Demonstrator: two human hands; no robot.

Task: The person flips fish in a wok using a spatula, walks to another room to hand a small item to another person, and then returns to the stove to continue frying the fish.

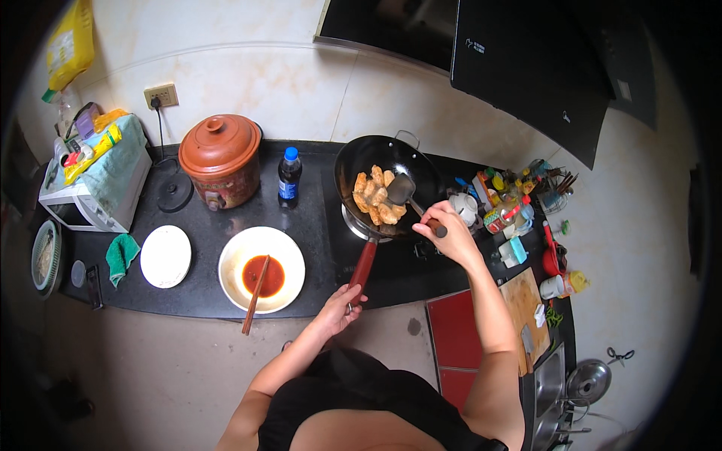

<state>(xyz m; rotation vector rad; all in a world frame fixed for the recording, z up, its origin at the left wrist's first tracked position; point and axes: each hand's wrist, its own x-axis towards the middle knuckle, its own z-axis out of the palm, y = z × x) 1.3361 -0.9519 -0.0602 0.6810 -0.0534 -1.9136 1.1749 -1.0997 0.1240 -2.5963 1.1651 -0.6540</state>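
Note:
A black wok [352, 155] sits tilted over the gas hob [361, 270], with its far side raised towards the wall. My left hand [341, 310] grips the wok's red handle [364, 265]. In my right hand [448, 231] is the wooden handle of a spatula [401, 189], whose dark blade touches the food. Several browned pieces of meat, which look like chicken wings [377, 191], are gathered on the wok's left side. Left of the handle stands a white bowl [231, 282] of reddish-brown sauce, with wooden chopsticks [256, 299] resting across its near rim.
A capped cola bottle [289, 180] and a lidded clay cooker [220, 160] stand behind the bowl. To its left is a white plate [166, 256]. Seasoning bottles [502, 217] crowd the right; a cutting board [519, 293] carries a cleaver [527, 341]. A range hood [524, 90] hangs above.

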